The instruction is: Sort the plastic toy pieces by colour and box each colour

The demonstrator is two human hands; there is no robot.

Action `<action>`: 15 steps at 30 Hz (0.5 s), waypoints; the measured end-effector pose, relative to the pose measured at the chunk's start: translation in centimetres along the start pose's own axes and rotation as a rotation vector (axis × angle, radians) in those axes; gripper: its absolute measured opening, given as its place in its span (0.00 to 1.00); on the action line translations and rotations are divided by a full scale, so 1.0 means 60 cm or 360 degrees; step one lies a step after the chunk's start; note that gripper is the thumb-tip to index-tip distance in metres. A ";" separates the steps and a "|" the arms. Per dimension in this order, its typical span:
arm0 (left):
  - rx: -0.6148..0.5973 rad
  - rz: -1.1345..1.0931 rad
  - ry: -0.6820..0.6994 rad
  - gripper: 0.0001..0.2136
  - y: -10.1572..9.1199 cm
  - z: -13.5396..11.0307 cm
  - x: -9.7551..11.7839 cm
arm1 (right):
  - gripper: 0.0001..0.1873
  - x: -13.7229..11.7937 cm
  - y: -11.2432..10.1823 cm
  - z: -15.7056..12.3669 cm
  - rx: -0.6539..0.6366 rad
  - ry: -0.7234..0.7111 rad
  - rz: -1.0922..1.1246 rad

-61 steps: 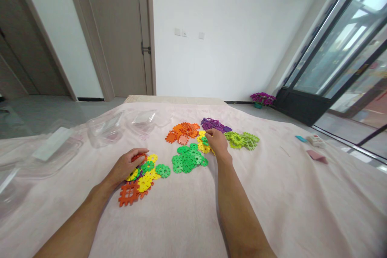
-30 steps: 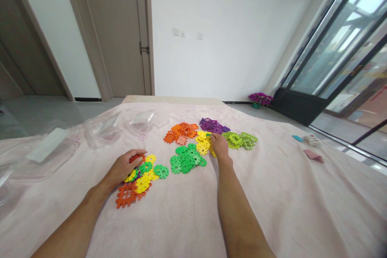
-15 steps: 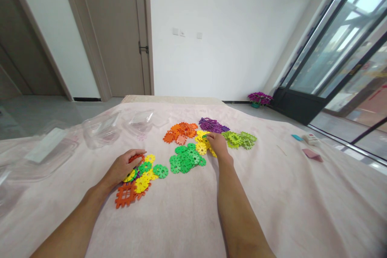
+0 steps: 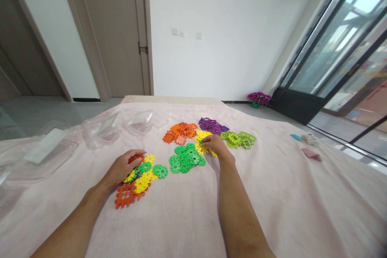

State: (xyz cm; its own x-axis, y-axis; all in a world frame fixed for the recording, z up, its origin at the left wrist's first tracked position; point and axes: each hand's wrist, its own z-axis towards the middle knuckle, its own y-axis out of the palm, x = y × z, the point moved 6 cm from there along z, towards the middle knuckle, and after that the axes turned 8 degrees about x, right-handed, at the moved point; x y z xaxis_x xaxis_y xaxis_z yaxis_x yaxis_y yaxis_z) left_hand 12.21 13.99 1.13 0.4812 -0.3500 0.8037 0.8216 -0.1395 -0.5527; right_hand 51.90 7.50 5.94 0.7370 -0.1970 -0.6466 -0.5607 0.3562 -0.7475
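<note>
My right fingertips (image 4: 203, 140) are pinched together on a small green piece (image 4: 200, 142), just above the near edge of the yellow pile (image 4: 202, 134). The right hand (image 4: 215, 145) lies between the green pile (image 4: 185, 159) and the lime pile (image 4: 240, 139). My left hand (image 4: 122, 166) rests on the mixed pile (image 4: 145, 174), near left. Its fingers curl together over a red piece (image 4: 136, 157); I cannot tell whether they grip it. All piles lie on the pink cloth (image 4: 181, 217).
</note>
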 end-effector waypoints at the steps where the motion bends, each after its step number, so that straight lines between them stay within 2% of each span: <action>1: 0.0001 -0.0001 0.0003 0.24 0.000 0.000 0.000 | 0.07 0.000 0.001 -0.001 -0.0011 0.0001 0.0006; 6: 0.0020 0.0004 0.0040 0.23 -0.002 0.001 -0.002 | 0.07 -0.005 -0.002 -0.001 -0.0010 -0.0085 -0.0063; 11: -0.0007 0.0025 0.0054 0.23 0.001 0.003 -0.008 | 0.04 -0.009 0.005 0.003 -0.0095 -0.0190 -0.0158; 15: -0.0025 0.0025 0.0040 0.23 0.003 0.002 -0.013 | 0.07 -0.002 0.014 0.007 -0.0121 -0.0224 -0.0179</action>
State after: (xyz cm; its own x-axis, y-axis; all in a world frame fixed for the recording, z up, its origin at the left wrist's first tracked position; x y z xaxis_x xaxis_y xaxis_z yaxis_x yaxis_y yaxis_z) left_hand 12.05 14.36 0.44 0.4858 -0.3754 0.7893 0.8092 -0.1481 -0.5685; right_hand 51.50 8.22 5.49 0.8389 -0.1003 -0.5350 -0.4950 0.2683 -0.8264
